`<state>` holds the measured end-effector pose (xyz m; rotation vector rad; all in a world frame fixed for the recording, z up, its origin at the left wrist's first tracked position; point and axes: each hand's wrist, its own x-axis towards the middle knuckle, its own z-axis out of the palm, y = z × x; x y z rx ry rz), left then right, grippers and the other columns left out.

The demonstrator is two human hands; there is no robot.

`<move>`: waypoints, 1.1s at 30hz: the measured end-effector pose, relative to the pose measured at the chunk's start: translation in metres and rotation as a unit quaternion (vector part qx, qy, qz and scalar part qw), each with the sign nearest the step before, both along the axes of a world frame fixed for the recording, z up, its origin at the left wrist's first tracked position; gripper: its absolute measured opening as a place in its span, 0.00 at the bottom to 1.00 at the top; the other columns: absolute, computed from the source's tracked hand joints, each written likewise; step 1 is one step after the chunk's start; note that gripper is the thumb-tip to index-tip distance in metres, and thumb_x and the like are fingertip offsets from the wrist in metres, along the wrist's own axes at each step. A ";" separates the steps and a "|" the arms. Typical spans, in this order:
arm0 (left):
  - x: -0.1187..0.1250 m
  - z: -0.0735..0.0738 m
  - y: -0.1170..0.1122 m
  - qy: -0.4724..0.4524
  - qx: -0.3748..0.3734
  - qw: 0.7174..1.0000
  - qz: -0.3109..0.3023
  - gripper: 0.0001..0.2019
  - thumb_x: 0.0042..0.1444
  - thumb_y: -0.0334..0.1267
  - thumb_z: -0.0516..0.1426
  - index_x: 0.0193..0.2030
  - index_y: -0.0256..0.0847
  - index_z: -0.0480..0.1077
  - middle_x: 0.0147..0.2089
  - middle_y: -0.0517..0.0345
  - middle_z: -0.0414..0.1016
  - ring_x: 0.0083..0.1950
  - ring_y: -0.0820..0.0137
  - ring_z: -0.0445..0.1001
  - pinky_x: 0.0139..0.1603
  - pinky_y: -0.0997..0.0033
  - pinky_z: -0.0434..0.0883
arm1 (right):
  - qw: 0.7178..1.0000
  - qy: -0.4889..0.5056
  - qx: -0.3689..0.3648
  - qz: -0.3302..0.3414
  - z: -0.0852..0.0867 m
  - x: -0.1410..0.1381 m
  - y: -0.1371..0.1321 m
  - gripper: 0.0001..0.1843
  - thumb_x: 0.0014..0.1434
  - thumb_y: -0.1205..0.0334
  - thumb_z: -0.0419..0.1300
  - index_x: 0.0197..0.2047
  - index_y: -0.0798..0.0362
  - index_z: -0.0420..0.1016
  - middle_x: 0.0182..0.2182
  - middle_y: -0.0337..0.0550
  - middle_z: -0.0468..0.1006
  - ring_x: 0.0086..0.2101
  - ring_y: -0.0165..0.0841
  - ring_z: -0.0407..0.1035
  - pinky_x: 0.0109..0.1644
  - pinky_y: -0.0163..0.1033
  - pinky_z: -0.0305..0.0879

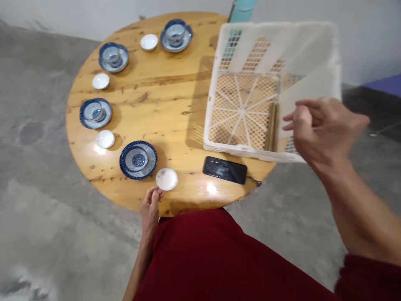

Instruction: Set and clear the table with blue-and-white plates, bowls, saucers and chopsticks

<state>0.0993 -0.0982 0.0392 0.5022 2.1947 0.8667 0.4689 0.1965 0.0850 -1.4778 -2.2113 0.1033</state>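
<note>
My left hand (151,205) is at the table's near edge, fingers curled together, beside a small white dish (166,179). Its fingertips come right up to the dish's rim; whether they touch it I cannot tell. Left of that dish stands a blue-patterned bowl on a plate (138,160). My right hand (326,129), slightly blurred, is over the right side of a white plastic basket (210,100). Its fingers are bent and apart, with nothing visible in them. Thin brown sticks like chopsticks (272,127) lie inside the basket, near this hand.
On the round wooden table (163,100) are more blue-patterned place settings (95,113), (113,57), (176,36) and white dishes (105,139), (100,81), (149,42). A black phone (224,170) lies before the basket. A turquoise object (242,11) stands behind.
</note>
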 end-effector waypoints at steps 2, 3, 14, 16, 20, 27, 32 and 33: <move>0.003 0.004 -0.010 0.005 -0.001 1.000 0.020 0.19 0.65 0.45 0.58 0.59 0.39 0.69 0.59 0.48 0.71 0.54 0.61 0.74 0.53 0.53 0.75 | 0.997 0.027 0.042 -0.051 0.003 -0.023 -0.027 0.23 0.73 0.52 0.42 0.59 0.47 0.73 0.35 0.54 0.83 0.36 0.40 0.79 0.39 0.43 0.72; 0.006 0.003 -0.009 0.007 0.005 1.000 0.026 0.19 0.65 0.45 0.58 0.59 0.39 0.69 0.59 0.48 0.71 0.54 0.61 0.74 0.53 0.53 0.75 | 0.996 0.033 0.084 -0.013 -0.001 -0.036 -0.039 0.19 0.72 0.54 0.46 0.53 0.48 0.76 0.30 0.51 0.83 0.31 0.38 0.78 0.34 0.41 0.70; 0.012 -0.063 -0.009 -0.094 0.055 0.992 0.057 0.30 0.47 0.66 0.60 0.41 0.38 0.78 0.35 0.51 0.81 0.40 0.59 0.80 0.44 0.64 0.76 | 0.887 0.108 -0.365 0.261 -0.125 -0.149 -0.187 0.16 0.69 0.59 0.45 0.40 0.43 0.74 0.34 0.45 0.83 0.35 0.40 0.79 0.37 0.41 0.68; 0.000 -0.075 -0.020 -0.115 0.075 0.987 0.082 0.32 0.43 0.68 0.60 0.40 0.37 0.77 0.35 0.50 0.81 0.39 0.58 0.80 0.44 0.63 0.77 | 0.875 0.099 -0.394 0.264 -0.132 -0.164 -0.215 0.15 0.68 0.59 0.45 0.39 0.42 0.72 0.33 0.42 0.83 0.34 0.40 0.78 0.36 0.41 0.67; -0.033 -0.072 -0.030 -0.102 0.115 0.986 0.063 0.33 0.43 0.68 0.60 0.39 0.37 0.78 0.34 0.50 0.80 0.37 0.60 0.79 0.42 0.64 0.76 | 0.886 0.099 -0.378 0.250 -0.135 -0.202 -0.242 0.16 0.68 0.58 0.43 0.39 0.43 0.72 0.33 0.42 0.82 0.34 0.39 0.78 0.37 0.41 0.67; -0.131 -0.068 -0.101 -0.078 0.146 0.984 0.062 0.34 0.43 0.69 0.60 0.39 0.37 0.78 0.34 0.48 0.80 0.36 0.60 0.79 0.39 0.64 0.76 | 0.923 0.135 -0.314 0.180 -0.125 -0.297 -0.257 0.20 0.68 0.55 0.42 0.44 0.49 0.75 0.31 0.47 0.82 0.33 0.41 0.78 0.37 0.42 0.67; -0.206 -0.089 -0.175 -0.041 0.142 0.968 0.205 0.33 0.41 0.68 0.61 0.40 0.38 0.76 0.33 0.49 0.81 0.36 0.58 0.81 0.39 0.61 0.77 | 0.913 0.107 -0.320 0.232 -0.114 -0.388 -0.299 0.17 0.67 0.60 0.45 0.42 0.50 0.76 0.33 0.46 0.83 0.33 0.37 0.77 0.38 0.38 0.65; -0.217 -0.091 -0.187 -0.031 0.145 0.961 0.232 0.32 0.41 0.68 0.61 0.39 0.38 0.76 0.33 0.50 0.80 0.35 0.58 0.80 0.39 0.61 0.77 | 0.905 0.091 -0.322 0.263 -0.111 -0.406 -0.308 0.16 0.66 0.62 0.46 0.41 0.50 0.76 0.34 0.45 0.83 0.34 0.36 0.77 0.38 0.37 0.64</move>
